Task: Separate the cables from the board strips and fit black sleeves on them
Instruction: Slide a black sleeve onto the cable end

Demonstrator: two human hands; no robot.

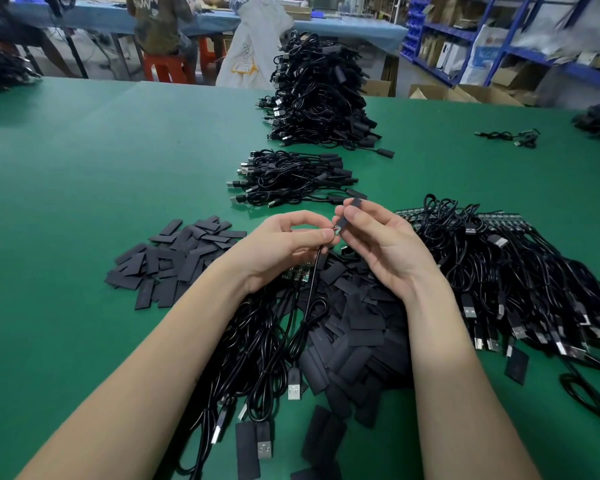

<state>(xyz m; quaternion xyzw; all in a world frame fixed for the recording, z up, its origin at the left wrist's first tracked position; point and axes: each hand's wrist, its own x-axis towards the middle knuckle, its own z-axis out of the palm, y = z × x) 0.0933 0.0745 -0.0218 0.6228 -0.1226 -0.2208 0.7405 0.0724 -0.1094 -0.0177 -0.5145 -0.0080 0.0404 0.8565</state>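
Two hands meet above the green table (pixel 84 202), just over the middle of the work. Left hand (pixel 284 244) pinches a cable (pixel 314 271) near its end betw. thumb & forefinger; the small board tip (pixel 336 231) shows at the fingertips, and the cable hangs down to a USB plug (pixel 294 388) lying on the table. Right hand (pixel 381 240) pinches a black sleeve (pixel 347 214) betw. thumb & fingers, held upright-ish w/ its lower end at the board tip; can't tell if it's already over it. Under the wrists: loose sleeve heap (pixel 354 327), more sleeves spread to the left (pixel 177 258). Bundle of cables on board strips (pixel 492 258) lies just right of the right hand. Small pile of sleeved cables (pixel 291 178) sits beyond the hands, a tall stack (pixel 316 95) further back. A board strip piece (pixel 297 273) lies below the left hand.
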